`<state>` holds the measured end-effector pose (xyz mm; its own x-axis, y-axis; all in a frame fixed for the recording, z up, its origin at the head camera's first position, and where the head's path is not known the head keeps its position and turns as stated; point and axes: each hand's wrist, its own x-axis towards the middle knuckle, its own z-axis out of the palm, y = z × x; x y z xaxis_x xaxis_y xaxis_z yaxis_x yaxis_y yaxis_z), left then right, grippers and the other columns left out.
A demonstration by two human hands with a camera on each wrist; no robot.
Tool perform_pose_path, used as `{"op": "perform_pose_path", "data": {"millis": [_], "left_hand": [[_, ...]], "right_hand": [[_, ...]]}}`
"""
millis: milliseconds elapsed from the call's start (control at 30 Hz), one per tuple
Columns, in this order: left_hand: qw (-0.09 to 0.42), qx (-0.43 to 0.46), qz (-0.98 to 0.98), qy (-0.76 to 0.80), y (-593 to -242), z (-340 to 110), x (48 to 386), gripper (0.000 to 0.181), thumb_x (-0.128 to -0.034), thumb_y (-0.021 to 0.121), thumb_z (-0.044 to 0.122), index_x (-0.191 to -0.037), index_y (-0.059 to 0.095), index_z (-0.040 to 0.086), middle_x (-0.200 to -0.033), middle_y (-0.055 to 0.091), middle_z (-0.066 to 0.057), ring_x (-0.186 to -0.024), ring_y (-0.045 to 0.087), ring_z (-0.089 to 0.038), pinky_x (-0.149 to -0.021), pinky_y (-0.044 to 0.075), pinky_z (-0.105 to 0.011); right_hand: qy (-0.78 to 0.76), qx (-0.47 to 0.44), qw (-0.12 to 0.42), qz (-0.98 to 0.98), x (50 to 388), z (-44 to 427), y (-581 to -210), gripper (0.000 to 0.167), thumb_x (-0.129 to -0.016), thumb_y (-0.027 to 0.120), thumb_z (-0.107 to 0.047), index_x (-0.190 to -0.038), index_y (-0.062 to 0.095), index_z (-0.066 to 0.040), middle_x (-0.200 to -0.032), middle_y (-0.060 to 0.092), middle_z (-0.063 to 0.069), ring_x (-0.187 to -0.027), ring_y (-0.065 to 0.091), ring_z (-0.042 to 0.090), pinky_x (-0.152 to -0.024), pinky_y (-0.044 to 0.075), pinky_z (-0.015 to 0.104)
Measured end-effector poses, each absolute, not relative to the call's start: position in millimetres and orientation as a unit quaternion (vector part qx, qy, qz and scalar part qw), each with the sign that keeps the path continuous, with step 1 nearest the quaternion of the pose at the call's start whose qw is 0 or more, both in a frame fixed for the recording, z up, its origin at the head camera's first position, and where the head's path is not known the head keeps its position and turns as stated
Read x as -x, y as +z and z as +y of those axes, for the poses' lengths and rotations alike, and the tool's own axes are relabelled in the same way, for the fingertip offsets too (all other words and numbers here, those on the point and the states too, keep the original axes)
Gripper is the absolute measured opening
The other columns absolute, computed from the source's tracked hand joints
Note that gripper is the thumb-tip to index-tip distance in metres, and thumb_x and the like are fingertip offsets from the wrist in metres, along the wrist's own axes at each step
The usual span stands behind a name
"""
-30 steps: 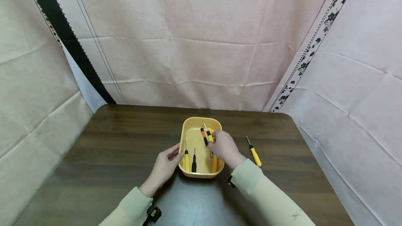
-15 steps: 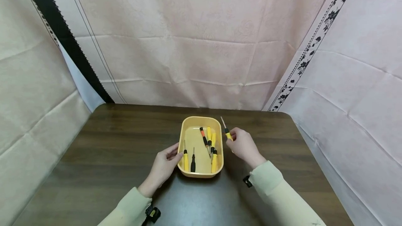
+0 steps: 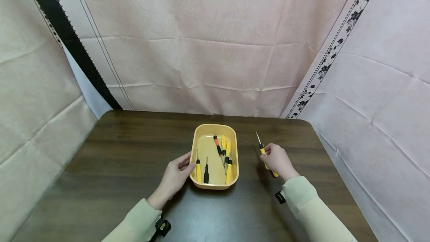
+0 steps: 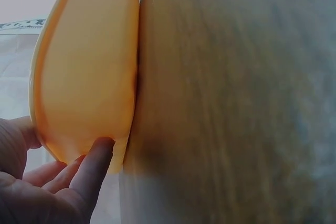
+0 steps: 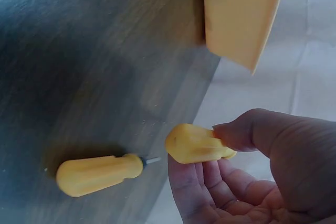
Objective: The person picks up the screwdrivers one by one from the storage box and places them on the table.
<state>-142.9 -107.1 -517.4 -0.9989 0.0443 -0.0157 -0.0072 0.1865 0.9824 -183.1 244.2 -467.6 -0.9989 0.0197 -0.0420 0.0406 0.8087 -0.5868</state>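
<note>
Left grip (image 3: 175,175) clamps the tray (image 3: 213,187), right grip (image 3: 278,161) 1 screwdriver (image 5: 194,144); probably unloading, we should lower it toward the desk's (image 3: 141,148) right edge.

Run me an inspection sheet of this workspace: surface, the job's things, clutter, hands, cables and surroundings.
Surface: dark wood-grain table, with a sheen toward the front.
Tray: yellow tray rests on the table, holding four yellow-handled screwdrivers, one black screwdriver and one orange-and-black screwdriver.
Outside the tray: held screwdriver, yellow-handled; loose screwdriver, yellow-handled, lying on the table below the right hand.
Clutter: nothing seen.
Left hand: holds the tray's left side.
Right hand: pinches the held screwdriver above the table.
Cables: nothing seen.
Surroundings: pale cloth behind and at both sides, with a black strip at left and a floral band at right.
</note>
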Motion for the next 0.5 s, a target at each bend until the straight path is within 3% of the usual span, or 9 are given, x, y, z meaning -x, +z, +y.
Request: {"op": "perform_pose_path", "data": {"millis": [500], "left_hand": [[0.018, -0.016, 0.776, 0.630, -518, -107, 144, 0.048, -0.0918, 0.068, 0.011, -0.138, 0.054, 0.007, -0.121, 0.064, -0.015, -0.100, 0.064, -0.020, -0.077, 0.055, -0.026]], "right_hand": [[-0.271, -0.043, 0.035, 0.961, 183, 272, -477, 0.025, -0.083, 0.064, -0.010, -0.100, 0.060, 0.008, -0.087, 0.063, 0.012, -0.073, 0.059, 0.023, -0.066, 0.052, 0.037]]}}
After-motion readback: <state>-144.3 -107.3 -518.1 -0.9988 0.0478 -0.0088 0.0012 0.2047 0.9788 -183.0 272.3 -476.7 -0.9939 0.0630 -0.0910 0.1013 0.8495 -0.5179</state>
